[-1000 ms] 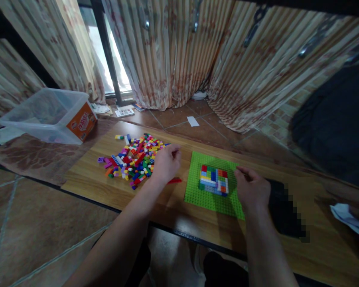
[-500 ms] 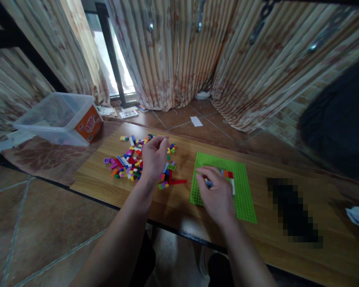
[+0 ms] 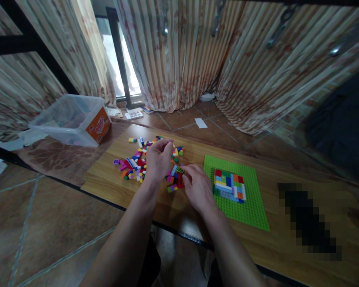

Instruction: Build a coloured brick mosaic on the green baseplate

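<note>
My left hand (image 3: 159,161) hangs over a pile of loose toy bricks (image 3: 132,163), fingers curled and thumb pressed to them; whatever lies in the pinch is hidden. At the pile's right edge, my right hand (image 3: 199,187) reaches in with thumb and fingers apart, next to a lime-green brick (image 3: 180,170) and a red long brick (image 3: 180,181). No brick shows in its grasp. To its right lies a green baseplate (image 3: 251,211) bearing a block of joined bricks (image 3: 229,184) in red, white, blue, green and orange.
The wooden table (image 3: 107,191) has a dark edge towards me. A clear plastic box (image 3: 66,133) with an orange label stands to the left. A pixelated dark shape (image 3: 309,221) covers part of the table at right. Striped curtains (image 3: 185,59) hang behind.
My right hand has moved left from the baseplate to the brick pile, uncovering the joined bricks. My left hand stays over the pile. The view has shifted slightly.
</note>
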`<state>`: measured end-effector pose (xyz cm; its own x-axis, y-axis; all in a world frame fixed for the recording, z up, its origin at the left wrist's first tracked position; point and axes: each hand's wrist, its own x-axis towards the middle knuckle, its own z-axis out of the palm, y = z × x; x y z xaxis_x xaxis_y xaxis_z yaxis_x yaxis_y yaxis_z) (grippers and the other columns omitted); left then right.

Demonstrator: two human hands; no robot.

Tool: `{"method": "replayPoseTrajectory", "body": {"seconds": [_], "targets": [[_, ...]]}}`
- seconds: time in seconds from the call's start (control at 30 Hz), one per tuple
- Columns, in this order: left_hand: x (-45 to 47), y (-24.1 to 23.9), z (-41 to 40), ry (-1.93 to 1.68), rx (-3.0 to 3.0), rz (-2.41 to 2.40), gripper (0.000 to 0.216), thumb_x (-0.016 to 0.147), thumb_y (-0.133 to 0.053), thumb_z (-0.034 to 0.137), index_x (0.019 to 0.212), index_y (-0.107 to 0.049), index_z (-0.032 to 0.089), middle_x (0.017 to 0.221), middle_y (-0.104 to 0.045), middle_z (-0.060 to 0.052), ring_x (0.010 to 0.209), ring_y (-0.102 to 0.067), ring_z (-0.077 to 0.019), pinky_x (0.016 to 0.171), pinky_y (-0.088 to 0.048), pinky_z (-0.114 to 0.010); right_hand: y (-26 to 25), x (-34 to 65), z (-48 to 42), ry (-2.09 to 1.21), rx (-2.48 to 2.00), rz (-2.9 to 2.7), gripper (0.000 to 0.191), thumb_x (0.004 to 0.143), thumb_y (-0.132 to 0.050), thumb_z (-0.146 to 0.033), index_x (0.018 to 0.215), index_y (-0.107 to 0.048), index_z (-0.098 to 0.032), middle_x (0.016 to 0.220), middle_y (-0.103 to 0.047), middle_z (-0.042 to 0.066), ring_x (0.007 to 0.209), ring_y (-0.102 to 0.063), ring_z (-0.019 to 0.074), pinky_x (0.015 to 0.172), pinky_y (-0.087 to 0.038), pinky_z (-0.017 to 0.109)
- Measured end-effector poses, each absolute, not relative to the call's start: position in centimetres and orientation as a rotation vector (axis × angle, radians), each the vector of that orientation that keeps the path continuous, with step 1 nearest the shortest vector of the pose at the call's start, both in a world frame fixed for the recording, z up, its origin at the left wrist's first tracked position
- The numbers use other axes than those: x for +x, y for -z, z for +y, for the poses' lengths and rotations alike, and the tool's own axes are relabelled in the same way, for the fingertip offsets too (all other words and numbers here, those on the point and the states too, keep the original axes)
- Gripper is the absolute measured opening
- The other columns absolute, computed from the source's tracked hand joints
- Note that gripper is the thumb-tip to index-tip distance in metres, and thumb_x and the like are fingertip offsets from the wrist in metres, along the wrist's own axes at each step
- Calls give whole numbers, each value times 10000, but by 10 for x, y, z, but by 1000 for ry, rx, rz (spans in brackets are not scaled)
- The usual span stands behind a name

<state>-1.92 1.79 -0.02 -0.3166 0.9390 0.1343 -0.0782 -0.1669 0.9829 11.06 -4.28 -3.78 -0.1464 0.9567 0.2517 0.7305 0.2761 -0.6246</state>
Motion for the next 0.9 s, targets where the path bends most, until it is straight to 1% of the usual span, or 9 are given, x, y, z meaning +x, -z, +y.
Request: {"method": "replayPoseTrajectory", "body": {"seconds": [0.13, 0.23, 0.5, 0.6, 0.7, 0.83, 0.9], "targets": [[-30, -2, 18, -1583, 1037, 1280, 162, 713, -640, 206, 829, -719, 125, 692, -673, 6, 648, -579, -100, 608, -425, -195, 41, 105, -36, -419, -1547, -2087, 411, 859, -459, -97, 1198, -655, -223, 1162, -625, 100, 1100, -541, 256, 962, -451, 413], [-35, -1, 19, -1576, 1021, 1284, 157, 702, -645, 189, 825, -721, 127, 715, -680, 4, 649, -571, -97, 620, -428, -197, 40, 104, -34, -361, -1566, -2170, 434, 844, -461, -76, 1194, -667, -229, 1184, -617, 104, 1087, -527, 274, 960, -444, 435], [-40, 3, 21, -1522, 1085, 1308, 165, 722, -626, 181, 844, -729, 139, 724, -682, 10, 658, -571, -103, 637, -433, -202, 37, 105, -36, -419, -1569, -2091, 284, 848, -509, -108, 1035, -700, -205, 1027, -662, 90, 1008, -581, 255, 921, -465, 410], [-40, 4, 20, -1463, 1158, 1317, 160, 742, -612, 190, 841, -728, 141, 704, -674, 7, 645, -570, -108, 632, -436, -209, 36, 109, -39, -467, -1518, -1969, 268, 883, -482, -165, 1051, -687, -205, 1027, -668, 88, 971, -617, 234, 890, -485, 395], [-35, 5, 15, -1383, 1274, 1250, 170, 773, -610, 211, 870, -719, 125, 749, -684, -20, 673, -585, -117, 652, -453, -217, 34, 119, -44, -518, -1454, -1790, 259, 901, -491, -263, 1085, -665, -210, 1068, -674, 89, 975, -639, 226, 873, -501, 392], [-18, 6, 2, -1185, 1528, 1027, 236, 798, -598, 193, 997, -702, 120, 817, -690, -43, 694, -598, -124, 667, -478, -227, 31, 137, -49, -693, -1450, -1487, 320, 901, -516, -392, 1133, -632, -204, 1002, -712, 83, 814, -688, 210, 758, -541, 376], [-8, 6, -5, -1089, 1662, 954, 271, 801, -586, 165, 1047, -694, 135, 868, -693, -52, 724, -609, -132, 679, -490, -233, 28, 145, -51, -761, -1442, -1373, 339, 885, -542, -425, 1122, -638, -201, 976, -722, 75, 763, -691, 199, 732, -549, 366]]}}
